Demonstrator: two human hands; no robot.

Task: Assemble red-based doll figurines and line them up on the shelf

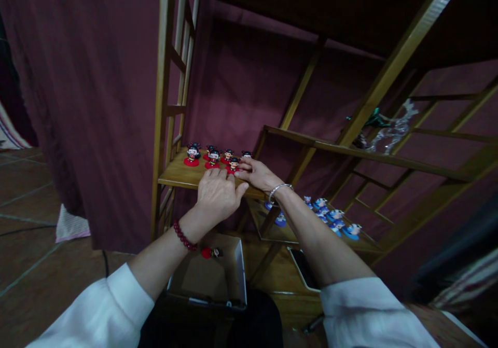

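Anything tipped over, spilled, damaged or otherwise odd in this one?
One small thing: a red-based figurine lies on its side in the open box below, while the similar figurines on the wooden shelf stand upright. I see no spill or clear damage, though the picture is dim.

Rear right figurine (246,154): base hidden by right hand (254,174)
Blue figurines (353,231): some partly behind right forearm (322,239)
Sleeves (91,311): cut by bottom edge
Clear shelf item (395,133): too blurred
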